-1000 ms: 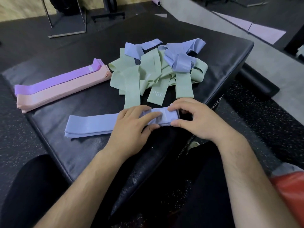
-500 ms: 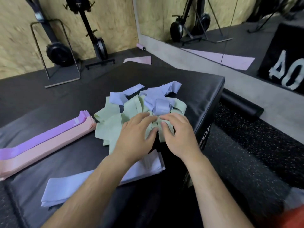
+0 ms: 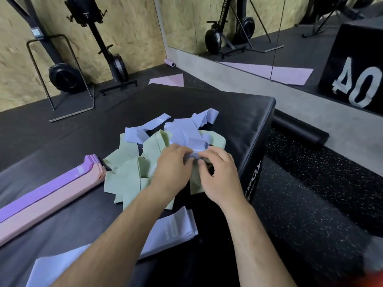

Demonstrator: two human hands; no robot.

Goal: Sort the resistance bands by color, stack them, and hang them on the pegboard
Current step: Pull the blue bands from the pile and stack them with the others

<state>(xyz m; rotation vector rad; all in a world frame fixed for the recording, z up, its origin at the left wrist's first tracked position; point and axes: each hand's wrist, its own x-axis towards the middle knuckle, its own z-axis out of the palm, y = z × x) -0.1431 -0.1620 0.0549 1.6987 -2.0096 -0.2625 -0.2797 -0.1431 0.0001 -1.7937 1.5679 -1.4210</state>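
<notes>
Atop tangled green bands (image 3: pixel 128 175), left hand (image 3: pixel 172 168) and right hand (image 3: pixel 219 179) pinch one blue band (image 3: pixel 186 135).

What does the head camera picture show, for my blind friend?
The left hand and right hand pinch a blue band atop a tangled green-and-blue pile on a black box. Purple, pink and blue stacks lie nearby.

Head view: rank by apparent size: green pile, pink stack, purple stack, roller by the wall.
1. Green pile.
2. Pink stack and purple stack: look alike, both cut by the frame edge; not ranked.
3. Roller: smallest, but farthest away, so real size unsure.
</notes>
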